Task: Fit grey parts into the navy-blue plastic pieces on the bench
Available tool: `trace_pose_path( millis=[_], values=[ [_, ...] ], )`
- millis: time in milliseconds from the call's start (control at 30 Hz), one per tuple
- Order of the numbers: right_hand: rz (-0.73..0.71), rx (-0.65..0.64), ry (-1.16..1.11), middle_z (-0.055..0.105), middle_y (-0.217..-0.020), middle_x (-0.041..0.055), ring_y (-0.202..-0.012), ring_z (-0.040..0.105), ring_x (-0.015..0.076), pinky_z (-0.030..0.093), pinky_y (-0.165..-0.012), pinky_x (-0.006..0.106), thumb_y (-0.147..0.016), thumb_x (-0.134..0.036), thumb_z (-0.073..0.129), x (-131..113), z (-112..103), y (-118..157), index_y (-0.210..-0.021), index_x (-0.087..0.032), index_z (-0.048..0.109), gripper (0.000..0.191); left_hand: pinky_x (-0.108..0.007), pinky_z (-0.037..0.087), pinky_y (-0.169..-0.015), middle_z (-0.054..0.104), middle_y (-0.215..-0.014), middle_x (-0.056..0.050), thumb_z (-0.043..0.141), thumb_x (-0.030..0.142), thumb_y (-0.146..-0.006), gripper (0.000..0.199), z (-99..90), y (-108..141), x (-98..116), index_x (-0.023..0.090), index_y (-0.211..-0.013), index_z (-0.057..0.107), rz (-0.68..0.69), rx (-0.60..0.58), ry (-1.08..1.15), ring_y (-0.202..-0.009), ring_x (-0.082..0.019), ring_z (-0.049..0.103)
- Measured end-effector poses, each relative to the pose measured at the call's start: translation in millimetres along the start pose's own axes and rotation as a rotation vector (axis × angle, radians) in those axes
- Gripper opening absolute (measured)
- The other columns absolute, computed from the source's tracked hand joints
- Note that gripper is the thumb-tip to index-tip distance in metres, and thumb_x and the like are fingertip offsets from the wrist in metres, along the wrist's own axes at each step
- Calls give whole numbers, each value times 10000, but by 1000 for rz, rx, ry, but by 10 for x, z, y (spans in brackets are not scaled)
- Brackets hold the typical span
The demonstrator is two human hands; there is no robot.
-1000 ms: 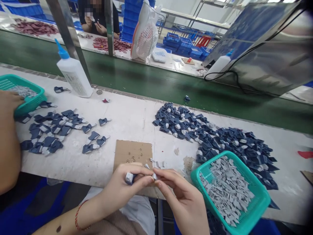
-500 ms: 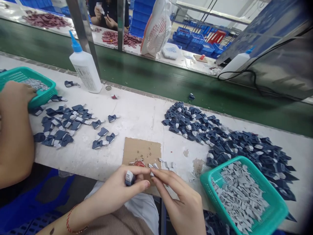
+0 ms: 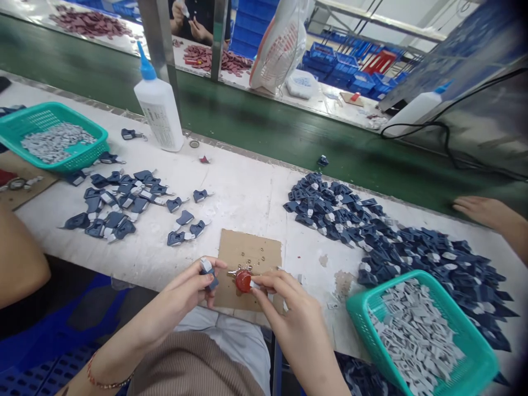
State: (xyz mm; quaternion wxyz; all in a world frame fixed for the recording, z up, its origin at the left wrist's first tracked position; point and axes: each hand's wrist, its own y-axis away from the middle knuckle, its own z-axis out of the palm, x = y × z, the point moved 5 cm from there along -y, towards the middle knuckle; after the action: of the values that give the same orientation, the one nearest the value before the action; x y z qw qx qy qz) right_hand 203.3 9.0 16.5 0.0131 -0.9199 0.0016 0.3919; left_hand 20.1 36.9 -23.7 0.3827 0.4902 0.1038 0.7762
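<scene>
Pinching a navy-and-grey piece (image 3: 209,274), the left hand (image 3: 190,286) stays apart from the right hand (image 3: 284,300), which grips a small grey part (image 3: 254,284) beside a red blob (image 3: 243,280).

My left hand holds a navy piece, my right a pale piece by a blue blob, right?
The blob is red, not blue, in the head view; your left hand holds the navy piece, your right hand the pale piece.
</scene>
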Motion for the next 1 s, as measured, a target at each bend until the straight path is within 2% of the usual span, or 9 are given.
trace_pose_path(
  millis=[167,300,400,533,633,733,800,900,1000],
  values=[
    [39,-91,30,677,-936,46,-916,641,211,519,-776,331,-923,-230,569,0,67,-61,-925,-234,690,121,-291,501,-768,590,-842,-23,735,510,-766,401,50,13,29,224,-1045,702,-18,1,81,-819,-167,581],
    [62,-115,35,673,-927,44,-910,640,213,516,-772,334,-921,-238,574,-5,66,-73,-917,-237,696,121,-265,520,-637,641,-732,-19,762,542,-725,439,23,8,24,189,-986,741,-10,37,-9,-659,-155,645],
    [66,-112,41,672,-912,41,-895,643,211,515,-752,327,-919,-240,575,-7,57,-80,-905,-240,697,123,-245,512,-574,717,-854,-61,794,514,-696,433,-42,-14,22,184,-975,763,36,104,-63,-636,-153,667],
    [59,-116,70,668,-895,40,-881,644,212,514,-739,324,-912,-230,582,-10,54,-94,-882,-239,699,121,-242,509,-539,754,-1042,-109,799,480,-701,434,-76,-44,9,202,-1033,768,45,111,-107,-571,-130,657],
    [57,-142,90,665,-887,42,-879,643,214,517,-740,327,-913,-214,573,-8,65,-106,-888,-236,702,133,-233,544,-579,764,-1034,-97,785,499,-714,433,-56,-41,12,217,-1042,773,26,71,-104,-609,-139,691],
    [52,-148,89,668,-893,46,-886,643,216,523,-748,334,-913,-205,563,-12,72,-124,-885,-230,702,144,-219,581,-655,776,-860,-79,747,532,-747,462,-9,-15,13,215,-1083,762,-23,-9,-51,-730,-177,736],
    [50,-150,91,668,-876,45,-870,646,215,526,-742,337,-913,-205,556,-21,78,-136,-859,-227,704,159,-203,587,-665,767,-785,-64,753,514,-751,468,4,0,3,212,-1109,747,-64,-38,7,-745,-177,743],
    [53,-153,102,667,-836,44,-838,649,212,524,-724,335,-910,-203,547,-35,85,-154,-816,-225,709,188,-187,590,-635,752,-825,-37,797,416,-742,349,1,-5,-24,198,-1011,754,-97,-62,106,-684,-149,735],
    [88,-150,53,677,-831,48,-831,655,211,522,-721,329,-900,-228,553,-27,66,-168,-806,-230,725,196,-161,584,-627,737,-906,-47,791,329,-768,258,17,-32,-49,173,-966,736,-78,-121,198,-731,-138,730]
  ],
)
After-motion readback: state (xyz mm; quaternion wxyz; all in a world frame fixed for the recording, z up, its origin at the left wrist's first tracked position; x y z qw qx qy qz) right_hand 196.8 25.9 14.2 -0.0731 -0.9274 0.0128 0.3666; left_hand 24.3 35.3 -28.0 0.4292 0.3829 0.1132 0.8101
